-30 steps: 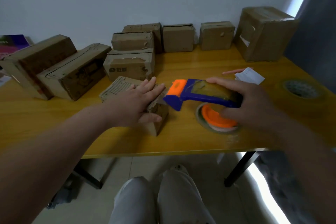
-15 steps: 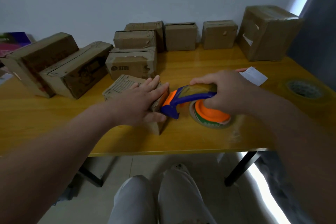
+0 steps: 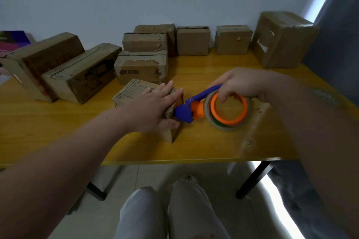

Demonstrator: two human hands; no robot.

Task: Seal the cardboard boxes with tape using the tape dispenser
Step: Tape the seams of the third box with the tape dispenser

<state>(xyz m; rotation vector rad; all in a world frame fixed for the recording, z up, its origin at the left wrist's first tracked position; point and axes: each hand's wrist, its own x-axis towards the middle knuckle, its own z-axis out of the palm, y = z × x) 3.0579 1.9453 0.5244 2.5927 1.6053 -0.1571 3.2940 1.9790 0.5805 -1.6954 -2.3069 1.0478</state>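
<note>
A small cardboard box (image 3: 134,91) lies near the front of the yellow table (image 3: 204,145). My left hand (image 3: 153,108) rests flat on its top, fingers straight, thumb against its near side. My right hand (image 3: 240,83) grips the blue and orange tape dispenser (image 3: 196,108), fingers curled over the blue handle and into the orange ring that carries the brown tape roll (image 3: 229,127). The dispenser is tilted on its side, and its blue nose touches the right end of the box.
Several more cardboard boxes line the back of the table: two long ones (image 3: 77,75) at the left, a stack (image 3: 143,64) behind the small box, two cubes (image 3: 193,40) by the wall, and a tall one (image 3: 281,38) at the right. My knees (image 3: 169,211) are below the table's front edge.
My right hand brought the dispenser left and down until its nose met the box's right end, and turned it on its side. My left hand stayed on the box.
</note>
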